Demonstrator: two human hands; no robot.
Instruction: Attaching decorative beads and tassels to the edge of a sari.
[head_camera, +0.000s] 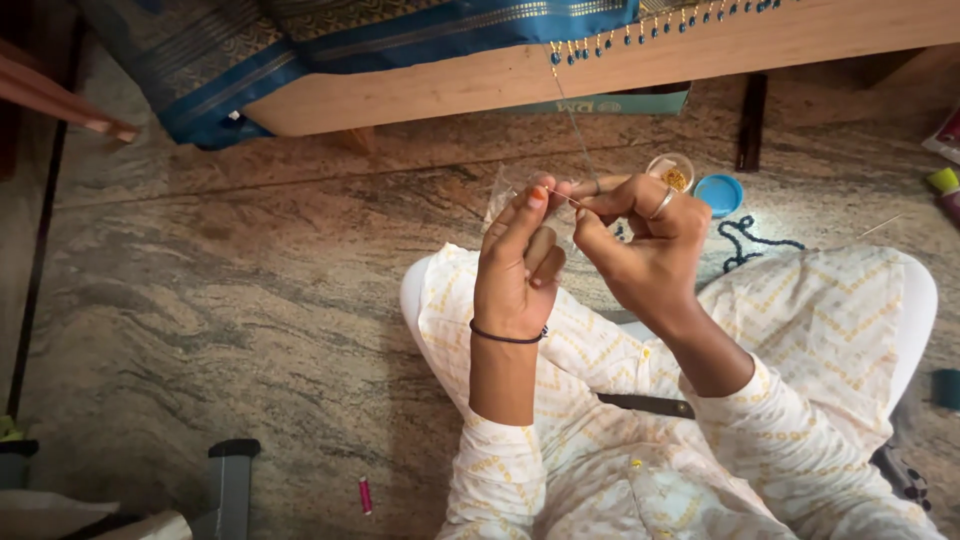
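Note:
Both my hands are raised over my lap, fingertips meeting. My left hand (520, 265), with a dark band at the wrist, pinches the tip of a thin needle (562, 197). My right hand (640, 245), a ring on one finger, grips the needle's other end. A fine thread (575, 125) runs up from the fingers to the beaded edge of a blue cloth (400, 35) stretched over a wooden frame (620, 70). A clear plastic bag (500, 190) lies on the floor just behind my left hand.
A small clear container of gold beads (672, 172) and a blue lid (719, 194) sit on the stone floor beyond my hands. A dark bead string (745, 240) lies right of them. A pink thread spool (365, 495) lies at lower left, near a grey metal leg (230, 485).

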